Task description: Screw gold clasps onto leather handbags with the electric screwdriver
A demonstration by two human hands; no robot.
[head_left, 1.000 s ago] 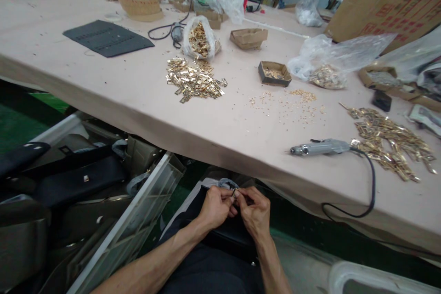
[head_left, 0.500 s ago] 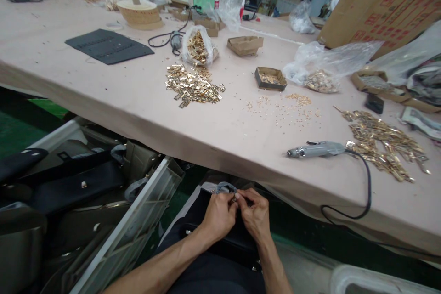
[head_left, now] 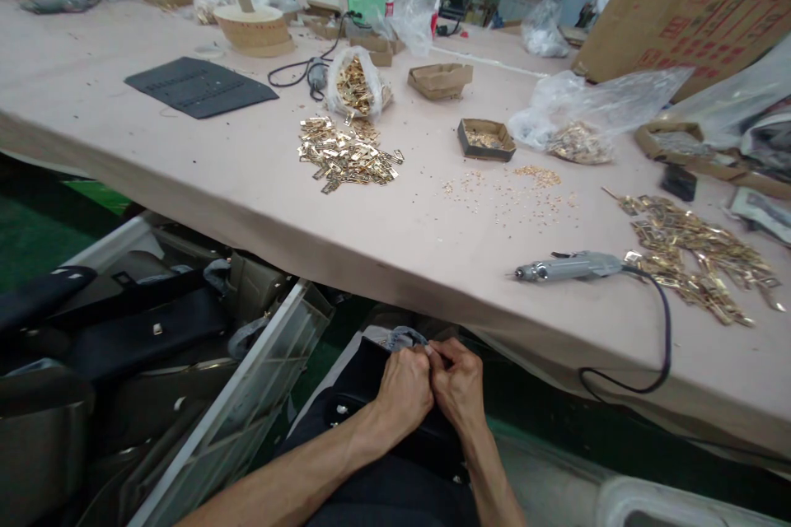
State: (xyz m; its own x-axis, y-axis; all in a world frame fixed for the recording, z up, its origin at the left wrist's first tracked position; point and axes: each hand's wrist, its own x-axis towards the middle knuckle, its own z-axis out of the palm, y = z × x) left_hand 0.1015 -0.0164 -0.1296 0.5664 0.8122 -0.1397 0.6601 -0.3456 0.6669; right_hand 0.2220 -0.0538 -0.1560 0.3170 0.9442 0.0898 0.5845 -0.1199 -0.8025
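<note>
A dark handbag (head_left: pixel 364 375) with small shiny metal fittings lies on my lap, below the table's front edge. My left hand (head_left: pixel 404 391) is closed over its upper part, fingers curled inward. Touching it, my right hand (head_left: pixel 457 383) is closed too, thumb and index finger pinched together. Whatever sits between the fingertips is hidden by the knuckles. Just behind the hands shows a loop wrapped in clear plastic (head_left: pixel 404 337). On the table ahead to the right lies a grey electric screwdriver (head_left: pixel 568 266) with a black cord.
Piles of gold metal plates (head_left: pixel 349 155) and gold buckle-like pieces (head_left: pixel 698 251) lie on the table (head_left: pixel 259 173), with small gold bits scattered between. A small box (head_left: pixel 486 140) stands behind these bits. At left, a white crate (head_left: pixel 247 395) holds several bags. A large carton (head_left: pixel 685 8) stands back right.
My left hand has rolled over and its knuckles have come up close against my right hand. The right hand has stayed nearly in place. The view has shifted slightly.
</note>
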